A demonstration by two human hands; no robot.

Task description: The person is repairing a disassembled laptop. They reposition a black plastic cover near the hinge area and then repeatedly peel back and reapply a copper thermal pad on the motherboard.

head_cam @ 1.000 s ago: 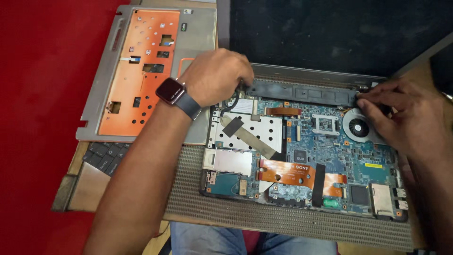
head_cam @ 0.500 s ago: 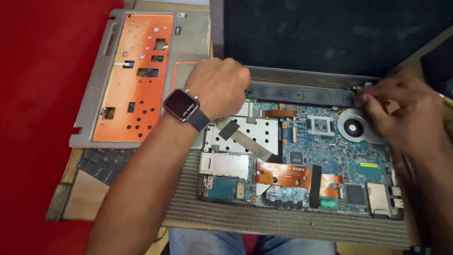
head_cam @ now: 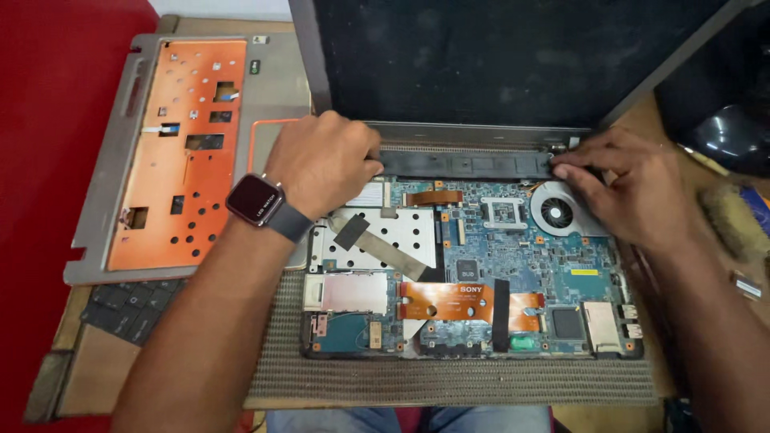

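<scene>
Below the screen, my left hand and right hand pinch opposite ends of the black strip, lying crosswise.

Raised screen walls the back; removed palmrest cover crowds the left; ribbed mat lies open in front.

Both hands seemingly grip the black hinge strip.

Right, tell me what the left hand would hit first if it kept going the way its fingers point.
The left hand points right along the black hinge strip, which it already grips. Sliding on, it would probably meet the right hand at the strip's far end, above the fan.
</scene>
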